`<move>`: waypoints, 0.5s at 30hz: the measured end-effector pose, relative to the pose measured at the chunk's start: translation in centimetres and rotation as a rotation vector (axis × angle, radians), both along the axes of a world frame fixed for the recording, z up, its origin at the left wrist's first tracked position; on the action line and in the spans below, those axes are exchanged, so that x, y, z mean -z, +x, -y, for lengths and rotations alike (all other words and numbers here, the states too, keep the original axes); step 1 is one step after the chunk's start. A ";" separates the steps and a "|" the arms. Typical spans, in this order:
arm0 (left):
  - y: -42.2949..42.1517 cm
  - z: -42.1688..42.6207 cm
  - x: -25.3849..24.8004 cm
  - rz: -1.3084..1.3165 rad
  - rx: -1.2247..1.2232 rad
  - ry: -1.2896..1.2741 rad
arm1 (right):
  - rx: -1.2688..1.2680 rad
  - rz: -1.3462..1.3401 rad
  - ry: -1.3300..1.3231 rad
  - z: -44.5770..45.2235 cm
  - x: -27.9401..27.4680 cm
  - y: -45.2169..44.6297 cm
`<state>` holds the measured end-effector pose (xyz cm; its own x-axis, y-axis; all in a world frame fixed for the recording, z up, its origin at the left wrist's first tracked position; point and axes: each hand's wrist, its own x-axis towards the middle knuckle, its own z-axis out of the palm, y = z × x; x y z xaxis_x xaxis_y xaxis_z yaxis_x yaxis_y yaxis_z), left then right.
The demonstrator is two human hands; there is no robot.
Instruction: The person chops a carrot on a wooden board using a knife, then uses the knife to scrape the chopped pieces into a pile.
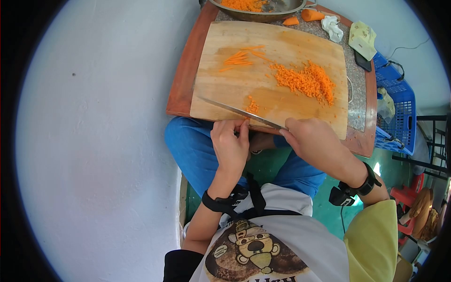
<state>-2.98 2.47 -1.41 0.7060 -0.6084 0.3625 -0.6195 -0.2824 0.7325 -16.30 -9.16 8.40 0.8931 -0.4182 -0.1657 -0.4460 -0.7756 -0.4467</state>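
At a wood-rimmed bench [181, 89] against a pale wall [103, 122], a knife [244, 113] is lying over the near side of a cutting board [225, 84], its long axis slanting across the board's near edge. The tip is pointing left and slightly away from the person, the handle end sitting in the right hand [312, 138], whose fingers are closing around it. The left hand [231, 143] is pressing thumb and forefinger together just beside the blade, pinching a small orange bit [247, 121].

Beyond the blade, a small cluster of carrot crumbs [252, 105] is resting near the steel, while carrot strips [237, 60] and a larger heap of minced carrot [307, 81] are spreading over the far half. Past the board, a metal pan [263, 17] is holding more orange bits beside carrot pieces [312, 15], a crumpled white tissue [332, 29], a yellow patterned packet [362, 40] and a dark phone [362, 61], all on the bench's speckled inset or rim.

Right of the bench, a blue plastic basket [399, 101] is standing near red stools [405, 197] on a green floor [333, 218]. A cartoon animal print [256, 251] is covering the wearer's shirt front, its bottom lettering cut off and its round badge's text too small to read.
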 end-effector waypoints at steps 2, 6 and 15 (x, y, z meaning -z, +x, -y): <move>0.1 0.0 0.0 0.057 0.023 0.011 | -0.030 -0.039 -0.037 -0.1 0.0 0.2; 0.2 -0.1 -0.2 0.097 0.047 -0.007 | -0.031 -0.021 -0.031 0.0 -0.1 0.1; 0.2 -0.1 0.1 0.116 0.041 0.017 | 0.027 0.075 0.053 0.3 -0.5 -0.5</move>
